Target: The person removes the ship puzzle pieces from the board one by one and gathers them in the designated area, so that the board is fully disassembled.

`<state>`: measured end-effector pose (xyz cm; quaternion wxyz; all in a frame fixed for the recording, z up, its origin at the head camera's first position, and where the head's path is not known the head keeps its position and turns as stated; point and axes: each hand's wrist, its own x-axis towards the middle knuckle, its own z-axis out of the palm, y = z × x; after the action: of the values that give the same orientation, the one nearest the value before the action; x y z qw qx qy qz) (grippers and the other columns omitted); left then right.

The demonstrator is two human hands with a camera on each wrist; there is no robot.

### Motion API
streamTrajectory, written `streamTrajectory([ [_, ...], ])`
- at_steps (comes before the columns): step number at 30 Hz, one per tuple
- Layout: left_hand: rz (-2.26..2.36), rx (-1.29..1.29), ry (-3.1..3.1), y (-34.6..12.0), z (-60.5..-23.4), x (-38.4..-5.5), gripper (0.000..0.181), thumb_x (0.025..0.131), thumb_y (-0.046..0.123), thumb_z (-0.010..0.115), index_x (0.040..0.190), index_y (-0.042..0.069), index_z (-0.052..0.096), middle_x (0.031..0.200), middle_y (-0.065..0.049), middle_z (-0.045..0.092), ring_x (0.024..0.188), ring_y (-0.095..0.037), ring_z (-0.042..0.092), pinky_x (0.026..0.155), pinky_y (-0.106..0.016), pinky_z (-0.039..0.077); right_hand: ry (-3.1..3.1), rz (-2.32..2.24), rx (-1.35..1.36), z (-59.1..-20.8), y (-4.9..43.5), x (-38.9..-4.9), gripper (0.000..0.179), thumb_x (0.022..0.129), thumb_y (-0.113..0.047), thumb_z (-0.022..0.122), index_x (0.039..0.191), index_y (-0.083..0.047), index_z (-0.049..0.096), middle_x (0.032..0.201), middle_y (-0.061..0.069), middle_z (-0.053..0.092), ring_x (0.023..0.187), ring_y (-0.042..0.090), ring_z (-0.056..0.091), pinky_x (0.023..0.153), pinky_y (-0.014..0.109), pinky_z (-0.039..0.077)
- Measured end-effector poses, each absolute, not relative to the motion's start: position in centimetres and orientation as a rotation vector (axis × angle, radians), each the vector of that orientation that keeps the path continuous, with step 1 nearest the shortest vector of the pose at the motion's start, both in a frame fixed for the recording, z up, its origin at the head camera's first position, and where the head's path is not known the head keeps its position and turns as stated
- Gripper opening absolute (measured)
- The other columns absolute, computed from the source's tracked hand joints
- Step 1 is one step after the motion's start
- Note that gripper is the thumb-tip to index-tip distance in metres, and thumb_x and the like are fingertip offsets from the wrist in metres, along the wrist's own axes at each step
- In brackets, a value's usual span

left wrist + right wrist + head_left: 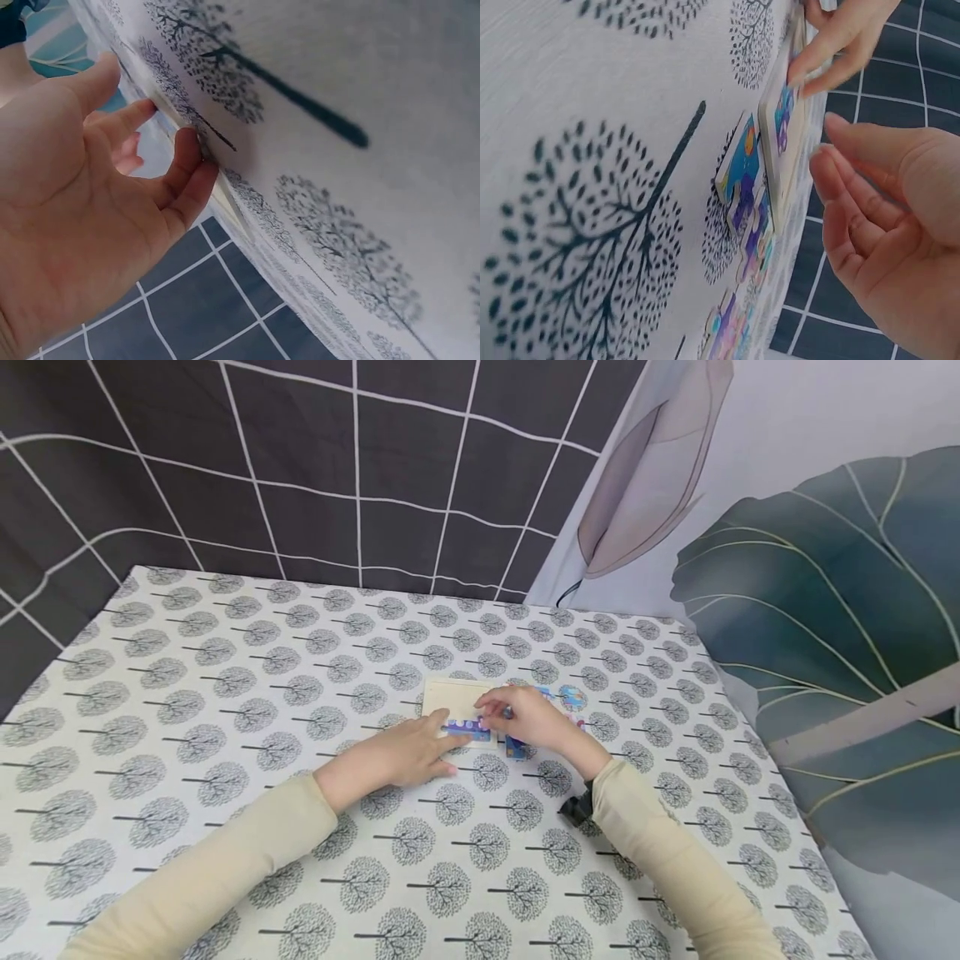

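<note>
A cream wooden puzzle tray (446, 693) lies on the table, with joined blue and purple jigsaw pieces (468, 735) along its near side. My left hand (408, 752) rests at the tray's left side, fingers spread and fingertips touching it; the left wrist view shows the palm (82, 202) and loosely bent fingers. Above the tray's right part is my right hand (528, 717), its fingers bent. In the right wrist view, that hand (892, 217) has thumb and index fingertips close together, with no piece visible between them. A loose blue piece (739, 165) lies beside the tray.
More colourful jigsaw pieces (572, 696) lie to the right of the tray, partly hidden by the right hand. A white tablecloth (450, 852) with tree prints covers the table. Behind it hangs a dark cloth with white grid lines (300, 460). The right wrist wears a black device (577, 808).
</note>
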<state>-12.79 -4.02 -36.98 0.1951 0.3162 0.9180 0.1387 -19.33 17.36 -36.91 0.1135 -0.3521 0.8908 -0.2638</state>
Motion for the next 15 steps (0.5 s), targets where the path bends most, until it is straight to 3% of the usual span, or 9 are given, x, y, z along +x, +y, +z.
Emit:
streamTrajectory([
  [15,0.338,0.860,2.567,-3.5,-36.6,-12.8,0.057,0.093,0.039,0.051,0.145,0.023,0.035,0.149,-0.029,0.018,0.129,-0.046,0.036,0.105,-0.057,0.033,2.480,-0.772,-1.011,-36.9,15.0,-20.6,0.028,0.082,-0.013,0.071,0.109,-0.007,0.066,0.100,0.004,0.070,0.089,0.013,0.065,0.082,0.025,0.053],
])
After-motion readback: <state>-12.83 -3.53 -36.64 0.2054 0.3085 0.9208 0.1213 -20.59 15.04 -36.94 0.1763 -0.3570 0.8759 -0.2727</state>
